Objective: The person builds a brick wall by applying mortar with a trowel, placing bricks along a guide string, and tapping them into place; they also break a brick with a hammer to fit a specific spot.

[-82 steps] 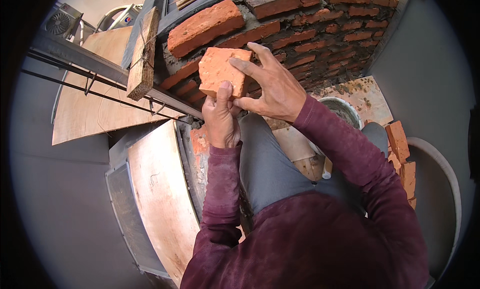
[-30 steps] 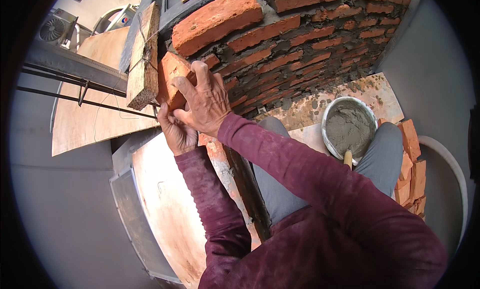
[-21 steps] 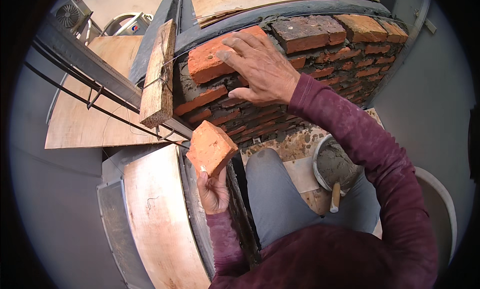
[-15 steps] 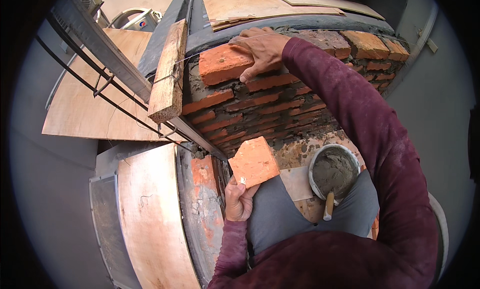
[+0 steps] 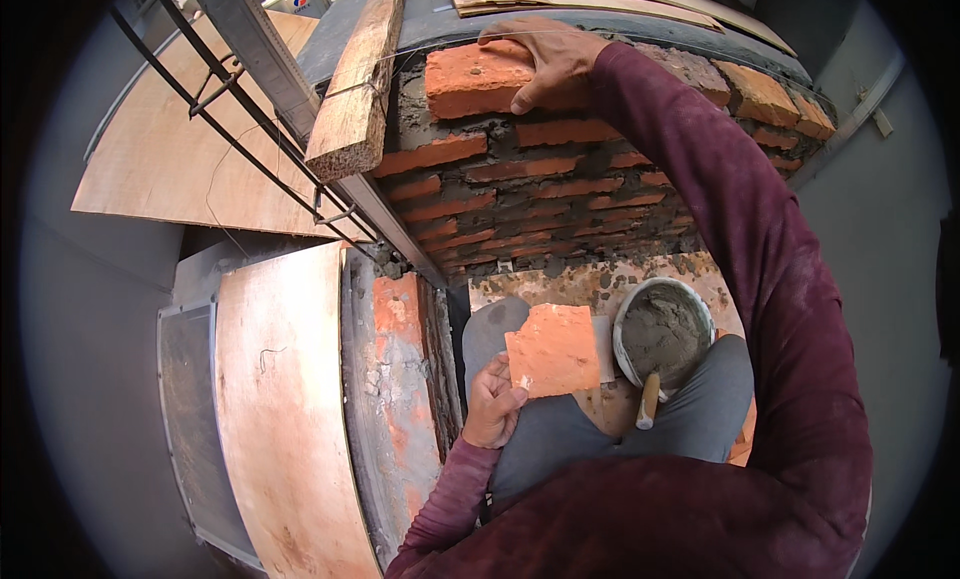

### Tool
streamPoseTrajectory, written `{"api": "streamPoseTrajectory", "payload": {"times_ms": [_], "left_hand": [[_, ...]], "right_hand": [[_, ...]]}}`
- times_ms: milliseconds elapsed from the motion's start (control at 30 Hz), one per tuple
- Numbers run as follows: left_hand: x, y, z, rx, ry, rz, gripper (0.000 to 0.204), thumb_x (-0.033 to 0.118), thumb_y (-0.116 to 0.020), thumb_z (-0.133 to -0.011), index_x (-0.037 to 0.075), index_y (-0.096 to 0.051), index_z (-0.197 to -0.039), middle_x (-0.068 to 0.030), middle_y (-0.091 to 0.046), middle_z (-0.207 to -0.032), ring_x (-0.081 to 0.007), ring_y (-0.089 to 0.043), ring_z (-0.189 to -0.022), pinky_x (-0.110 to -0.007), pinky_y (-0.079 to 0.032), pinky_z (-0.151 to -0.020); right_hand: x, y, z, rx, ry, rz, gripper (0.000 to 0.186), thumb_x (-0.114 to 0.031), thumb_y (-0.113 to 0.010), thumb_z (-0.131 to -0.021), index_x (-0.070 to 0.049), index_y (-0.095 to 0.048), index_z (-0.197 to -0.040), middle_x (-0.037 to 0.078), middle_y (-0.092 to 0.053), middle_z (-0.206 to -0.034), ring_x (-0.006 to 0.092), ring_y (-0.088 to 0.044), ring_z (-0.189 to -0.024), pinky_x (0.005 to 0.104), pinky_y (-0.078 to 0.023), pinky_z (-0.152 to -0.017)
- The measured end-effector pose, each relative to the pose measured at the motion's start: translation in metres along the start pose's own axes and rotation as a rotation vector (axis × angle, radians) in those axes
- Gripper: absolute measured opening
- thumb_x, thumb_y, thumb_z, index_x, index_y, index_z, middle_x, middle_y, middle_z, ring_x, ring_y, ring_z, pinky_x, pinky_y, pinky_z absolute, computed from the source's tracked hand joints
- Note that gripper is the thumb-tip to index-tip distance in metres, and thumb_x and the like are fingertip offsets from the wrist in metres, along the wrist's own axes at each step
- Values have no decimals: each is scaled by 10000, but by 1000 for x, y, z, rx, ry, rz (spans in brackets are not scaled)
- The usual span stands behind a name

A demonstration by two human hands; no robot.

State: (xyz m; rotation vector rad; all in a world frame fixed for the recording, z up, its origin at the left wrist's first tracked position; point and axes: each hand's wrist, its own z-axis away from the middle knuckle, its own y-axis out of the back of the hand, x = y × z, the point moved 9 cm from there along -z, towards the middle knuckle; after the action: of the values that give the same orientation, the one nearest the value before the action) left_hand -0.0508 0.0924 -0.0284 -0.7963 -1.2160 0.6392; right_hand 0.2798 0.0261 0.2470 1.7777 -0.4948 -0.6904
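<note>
My left hand (image 5: 492,407) grips an orange brick piece (image 5: 553,349) by its lower left edge, low over my lap. My right hand (image 5: 543,56) reaches up and presses on the top brick (image 5: 470,79) at the left end of the red brick wall (image 5: 560,189), its thumb down the brick's front face. Wet grey mortar shows under and beside that brick. A wooden block (image 5: 352,89) wired to a metal rail stands just left of it.
A bucket of grey mortar (image 5: 662,331) with a trowel handle (image 5: 648,399) sits at my right knee. Plywood sheets (image 5: 285,419) lie at left, and steel bars (image 5: 250,129) run diagonally past the wall's end. Loose bricks (image 5: 742,434) lie at lower right.
My right hand let go of the brick piece and moved up onto the wall's top brick. My left hand lowered the piece from the wall's end to my lap.
</note>
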Motion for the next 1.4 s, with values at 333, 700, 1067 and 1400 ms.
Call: {"api": "streamPoseTrajectory", "payload": {"times_ms": [333, 700, 1067, 1400], "left_hand": [[5, 5, 16, -7, -21, 76, 717, 105, -757, -801, -65, -364, -1375, -194, -560, -1316, -279, -629, -1163, -388, -544, -982], [14, -15, 5, 135, -146, 17, 614, 17, -710, -805, -20, -387, -1325, -148, -504, -1305, -209, -533, -1214, -351, -473, -1038], [4, -9, -3, 155, -143, -21, 570, 33, -679, -835, 7, -362, -1307, -160, -500, -1357, -278, -529, -1285, -456, -428, -1110], [1, -3, 2, 120, -165, -33, 627, 63, -704, -824, 3, -355, -1341, -156, -499, -1371, -272, -533, -1286, -451, -457, -1084]], "right_hand": [[10, 4, -4, 57, 113, 141, 800, -285, -814, -604, -190, -603, -1370, 133, -576, -1183, 326, -552, -1162, 405, -446, -995], [-9, 11, -5, -26, 130, 43, 919, -307, -871, -531, -86, -557, -1366, 194, -576, -1330, 338, -530, -1244, 422, -404, -1061], [-6, -3, 4, -39, 64, -106, 795, -153, -794, -639, -139, -566, -1400, 74, -576, -1230, 260, -538, -1186, 346, -395, -1056], [2, -5, -1, 36, 146, -20, 783, -227, -803, -636, -177, -589, -1387, 107, -570, -1218, 290, -539, -1188, 377, -418, -1019]]}}
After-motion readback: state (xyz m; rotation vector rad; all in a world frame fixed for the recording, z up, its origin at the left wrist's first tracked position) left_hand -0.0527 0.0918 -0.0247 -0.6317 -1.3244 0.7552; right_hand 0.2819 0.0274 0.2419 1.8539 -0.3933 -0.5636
